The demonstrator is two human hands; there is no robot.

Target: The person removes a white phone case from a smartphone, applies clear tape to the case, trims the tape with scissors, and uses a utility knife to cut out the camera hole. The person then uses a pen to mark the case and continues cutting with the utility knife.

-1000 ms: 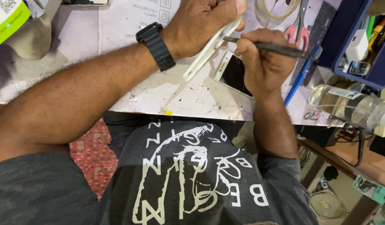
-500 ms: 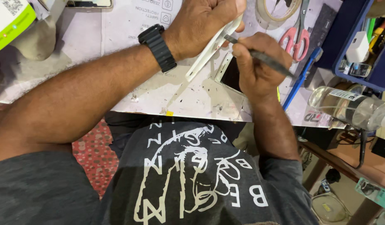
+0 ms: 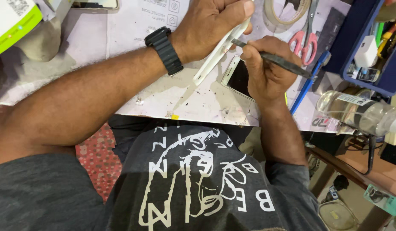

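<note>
Left hand [image 3: 208, 25] clamps the white phone shell [image 3: 221, 49]; right hand [image 3: 264, 70] pinches the dark pry tool [image 3: 275, 61] (tip at ten o'clock); lever gently, shallow along the seam.

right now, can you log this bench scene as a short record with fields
left hand: left hand grips a white phone-shaped shell, tilted on edge
right hand: right hand holds a thin dark metal pry tool, tip at the shell's edge
under hands: white-framed phone with dark screen, flat on the stained white mat
nearby: red-handled scissors, clear plastic bottle
</note>
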